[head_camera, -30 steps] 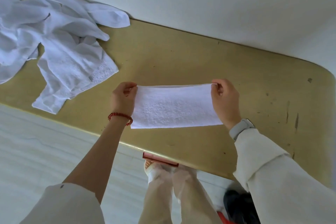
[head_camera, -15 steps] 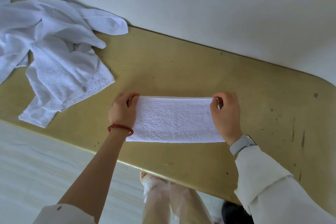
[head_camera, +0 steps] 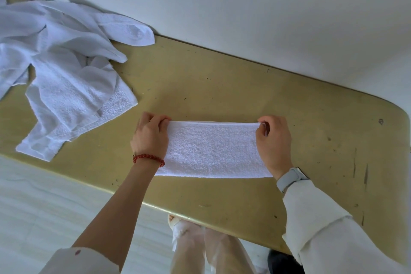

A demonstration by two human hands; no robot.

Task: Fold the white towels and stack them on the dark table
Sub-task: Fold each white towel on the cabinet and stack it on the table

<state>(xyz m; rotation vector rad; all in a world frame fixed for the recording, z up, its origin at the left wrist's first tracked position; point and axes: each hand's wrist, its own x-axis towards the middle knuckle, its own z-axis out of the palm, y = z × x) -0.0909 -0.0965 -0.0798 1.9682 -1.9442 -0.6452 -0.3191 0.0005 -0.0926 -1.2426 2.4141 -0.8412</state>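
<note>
at the bottom of the frame the person's legs stand against the near edge of the yellowish table (head_camera: 222,87), which runs diagonally from left centre down to lower right. just past that edge, at frame centre, a folded white towel (head_camera: 211,151) lies flat as a long strip, its near hem parallel to the table edge with a band of bare tabletop between them. the left hand (head_camera: 150,138), with a red bead bracelet (head_camera: 148,159) at the wrist, pinches the strip's far left corner with fingers curled onto the cloth; the right hand (head_camera: 274,140), above a grey watch (head_camera: 291,179), pinches the far right corner the same way. bare table surface spreads to the right as far as the rounded corner. in the upper left a heap of unfolded white towels (head_camera: 62,73) sprawls, well apart from the strip. beyond the far edge rises a white wall (head_camera: 222,6).
</note>
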